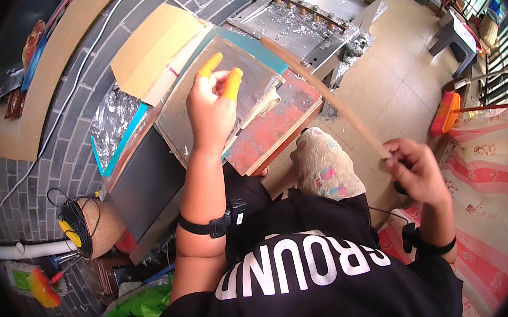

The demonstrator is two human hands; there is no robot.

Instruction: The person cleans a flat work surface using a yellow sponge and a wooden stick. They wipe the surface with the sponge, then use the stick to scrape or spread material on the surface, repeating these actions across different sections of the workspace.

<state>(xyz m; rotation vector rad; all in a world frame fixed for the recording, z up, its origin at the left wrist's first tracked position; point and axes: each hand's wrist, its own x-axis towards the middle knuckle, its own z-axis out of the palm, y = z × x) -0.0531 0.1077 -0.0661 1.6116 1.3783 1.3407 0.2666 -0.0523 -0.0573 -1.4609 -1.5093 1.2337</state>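
Note:
My left hand (214, 94) is raised over a dark, flat board (186, 114) on the workbench, with yellow finger cots on the thumb and a finger. Its fingertips are curled close together; whether something thin is between them I cannot tell. Out to the right, my right hand (413, 167) grips the near end of a long, thin wooden stick (330, 99). The stick slants away to the upper left, and its far end is up beyond the board's right corner. Under the board lie worn sheets (263, 108) and a teal corrugated sheet (267, 55). A red-painted wooden block (273, 125) supports them.
Left of the board are an open cardboard box (158, 49) and crumpled silvery foil (115, 121). A metal frame with a rod (300, 14), strewn with silvery flakes, stands beyond. A patterned cloth (327, 165) covers my knee. A grey plastic stool (456, 36) stands far right.

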